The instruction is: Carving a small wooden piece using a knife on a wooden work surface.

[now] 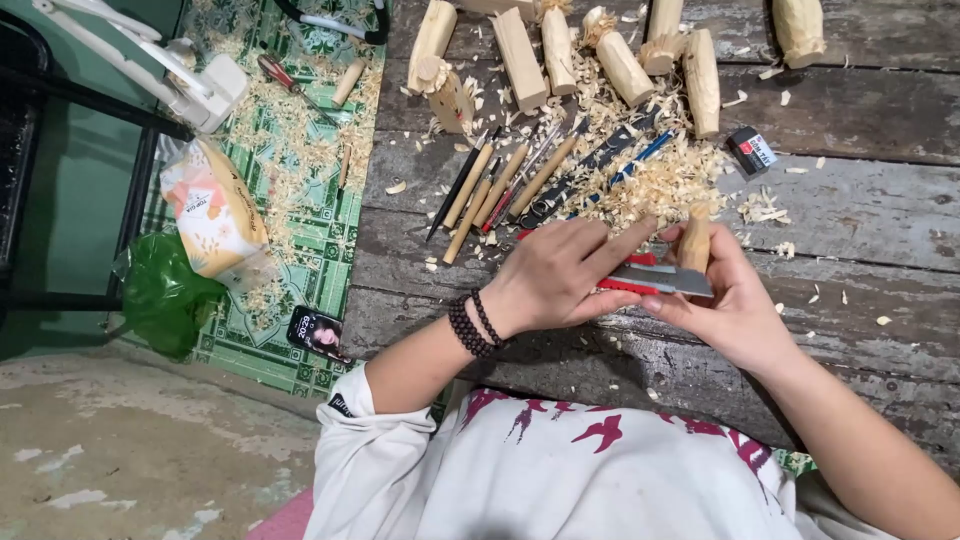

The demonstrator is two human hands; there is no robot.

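Observation:
My left hand (555,275), with dark bead bracelets on the wrist, grips a red-handled knife (628,285); its flat grey blade (672,280) points right. My right hand (735,305) holds a small pale wooden piece (694,243) upright, and the blade lies against its lower part. Both hands meet above the worn grey plank surface (860,210), just in front of a heap of wood shavings (660,180).
A row of carving tools (500,185) lies fanned out behind my hands. Several cut wood blocks (560,50) stand at the far edge, beside a small black box (751,151). To the left, a patterned green mat (300,190) carries shavings, pliers (290,85), a paper bag (212,210) and a phone (318,333).

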